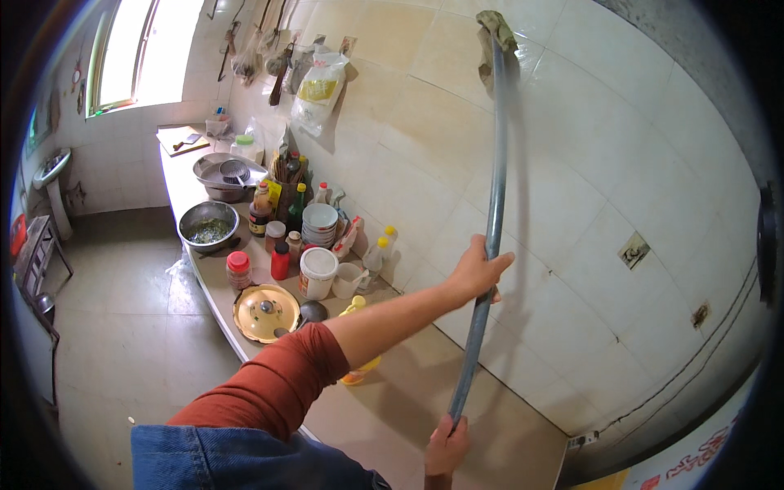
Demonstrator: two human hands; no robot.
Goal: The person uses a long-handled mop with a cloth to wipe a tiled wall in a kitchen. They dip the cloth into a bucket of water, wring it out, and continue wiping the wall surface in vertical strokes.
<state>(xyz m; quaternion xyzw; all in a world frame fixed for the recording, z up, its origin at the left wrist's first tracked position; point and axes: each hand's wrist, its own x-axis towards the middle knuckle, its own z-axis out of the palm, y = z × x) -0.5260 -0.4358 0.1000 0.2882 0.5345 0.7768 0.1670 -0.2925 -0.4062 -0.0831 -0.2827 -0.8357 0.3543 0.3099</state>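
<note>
A long grey pole (pixel 499 153) rises at a slight slant in front of the tiled wall (pixel 588 159). A damp-looking greenish-brown cloth (pixel 497 30) is draped over its top end, against the upper wall. My left hand (pixel 481 269) grips the pole around its middle, with the arm in a pushed-up rust-red sleeve. Lower down, my right hand (pixel 447 450) is closed around the pole's bottom end. Beneath my left forearm stands a yellow bottle (pixel 361 370), partly hidden by the arm.
A long counter (pixel 392 416) runs along the wall. It bears a lidded enamel pot (pixel 266 312), a white tub (pixel 318 272), stacked bowls (pixel 320 223), several bottles and a steel basin (pixel 209 225). Plastic bags (pixel 320 92) hang above. A power strip (pixel 583 440) and cables are at lower right.
</note>
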